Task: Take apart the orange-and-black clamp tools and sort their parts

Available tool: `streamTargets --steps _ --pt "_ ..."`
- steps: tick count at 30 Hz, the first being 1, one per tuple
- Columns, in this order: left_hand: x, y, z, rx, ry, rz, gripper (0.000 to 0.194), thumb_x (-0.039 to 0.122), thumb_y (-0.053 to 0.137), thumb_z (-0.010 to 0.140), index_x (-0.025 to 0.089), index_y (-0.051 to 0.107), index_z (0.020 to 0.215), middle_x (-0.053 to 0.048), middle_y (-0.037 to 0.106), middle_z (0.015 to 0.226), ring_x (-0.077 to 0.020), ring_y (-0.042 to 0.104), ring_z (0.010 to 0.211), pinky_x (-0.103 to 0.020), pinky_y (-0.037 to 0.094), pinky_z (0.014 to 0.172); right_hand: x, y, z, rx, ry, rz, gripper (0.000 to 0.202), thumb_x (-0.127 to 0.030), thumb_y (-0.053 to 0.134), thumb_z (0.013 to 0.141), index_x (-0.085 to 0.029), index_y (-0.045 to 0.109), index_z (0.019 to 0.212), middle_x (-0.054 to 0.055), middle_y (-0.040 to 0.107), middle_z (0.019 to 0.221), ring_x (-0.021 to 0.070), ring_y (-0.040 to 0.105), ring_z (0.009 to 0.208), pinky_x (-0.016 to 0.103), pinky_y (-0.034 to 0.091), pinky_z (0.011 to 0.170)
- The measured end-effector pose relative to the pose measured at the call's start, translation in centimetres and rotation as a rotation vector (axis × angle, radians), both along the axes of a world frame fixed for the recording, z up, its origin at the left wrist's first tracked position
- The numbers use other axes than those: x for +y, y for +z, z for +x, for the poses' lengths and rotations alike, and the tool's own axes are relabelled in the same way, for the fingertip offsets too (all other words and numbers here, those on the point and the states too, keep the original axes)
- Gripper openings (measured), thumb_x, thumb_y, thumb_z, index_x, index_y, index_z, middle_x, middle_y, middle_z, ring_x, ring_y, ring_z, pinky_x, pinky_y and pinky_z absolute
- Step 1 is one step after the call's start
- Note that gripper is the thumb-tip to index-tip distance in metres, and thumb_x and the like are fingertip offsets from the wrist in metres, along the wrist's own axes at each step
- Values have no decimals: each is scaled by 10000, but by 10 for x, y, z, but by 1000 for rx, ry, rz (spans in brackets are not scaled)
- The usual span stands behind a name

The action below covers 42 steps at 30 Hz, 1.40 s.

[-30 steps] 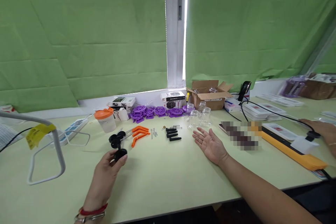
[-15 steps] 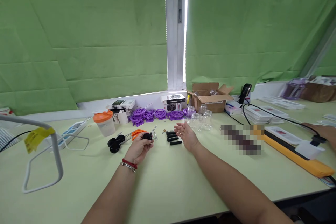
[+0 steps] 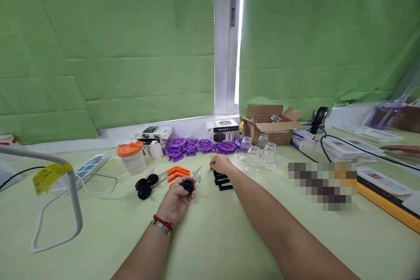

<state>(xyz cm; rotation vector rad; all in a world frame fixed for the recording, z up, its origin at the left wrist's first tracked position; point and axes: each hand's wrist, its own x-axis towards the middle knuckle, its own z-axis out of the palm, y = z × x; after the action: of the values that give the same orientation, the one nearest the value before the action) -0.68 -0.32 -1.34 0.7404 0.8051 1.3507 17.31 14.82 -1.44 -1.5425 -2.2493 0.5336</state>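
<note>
Left hand (image 3: 179, 197) pinches a black knob (image 3: 188, 186). Right hand (image 3: 220, 164) hides its fingertips; its grip is unclear.

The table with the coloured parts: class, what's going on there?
The left hand holds a black round-ended part. The right hand is down at small metal pieces beside some black bars; its grip is unclear. Orange parts and black round-ended rods lie nearby, purple discs behind. Another person's hand shows at far right.
</note>
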Motion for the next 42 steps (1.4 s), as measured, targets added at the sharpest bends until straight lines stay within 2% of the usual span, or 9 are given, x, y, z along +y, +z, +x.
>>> streamTargets --steps 5,9,18,25,31,35,38,40,42 --pt "0 -4 3 -42 -30 -14 335 58 517 520 141 623 826 -60 617 868 -161 566 726 -258 443 563 14 -5 -7 -67 -27 -36 164 -132 626 657 -196 745 750 67 723 847 203 636 826 244 460 687" --pt "2 -6 2 -56 -44 -17 335 57 518 524 138 624 831 -60 619 866 -161 568 713 -259 442 556 18 -3 -11 -108 -24 -56 158 -158 652 651 -183 750 773 98 719 824 237 642 846 272 475 703" --pt "3 -5 2 -40 -39 -21 341 60 527 524 135 624 843 -71 627 893 -166 575 732 -253 441 553 15 6 -18 -149 -37 -75 159 -156 686 615 -169 740 764 106 705 791 236 637 832 268 477 703" --pt "2 -5 2 -20 -21 -32 341 60 523 526 137 618 844 -67 628 890 -165 574 733 -253 444 553 9 10 -24 -88 -51 -98 113 -117 686 604 -172 734 690 106 698 763 239 632 827 270 466 702" --pt "2 -3 3 -22 -24 -22 303 89 553 559 134 612 852 -73 628 899 -166 578 725 -251 445 540 7 8 -23 68 -61 -96 89 -69 656 595 -151 688 579 100 674 685 227 617 759 275 437 665" --pt "2 -1 5 4 25 -39 212 288 606 712 142 590 865 -78 622 903 -152 573 694 -234 420 498 1 14 -17 269 -74 -63 63 -144 618 675 -159 678 658 70 665 735 195 589 759 268 418 667" --pt "3 2 7 123 95 -39 300 413 610 747 169 553 913 -61 623 877 -122 550 629 -198 347 440 -15 19 -7 447 -77 -87 134 -252 548 767 -162 646 779 47 644 757 139 550 662 248 415 602" --pt "3 4 8 245 98 -44 353 394 653 716 184 531 972 -46 623 868 -110 541 614 -186 328 444 -33 20 3 543 -56 -134 176 -304 505 801 -162 609 796 30 622 729 105 504 577 235 407 548" --pt "2 5 8 352 85 -27 409 304 706 655 186 526 1003 -32 616 876 -106 544 648 -190 367 504 -54 16 14 638 -28 -212 204 -343 481 815 -165 566 762 11 586 672 84 453 507 228 388 495"
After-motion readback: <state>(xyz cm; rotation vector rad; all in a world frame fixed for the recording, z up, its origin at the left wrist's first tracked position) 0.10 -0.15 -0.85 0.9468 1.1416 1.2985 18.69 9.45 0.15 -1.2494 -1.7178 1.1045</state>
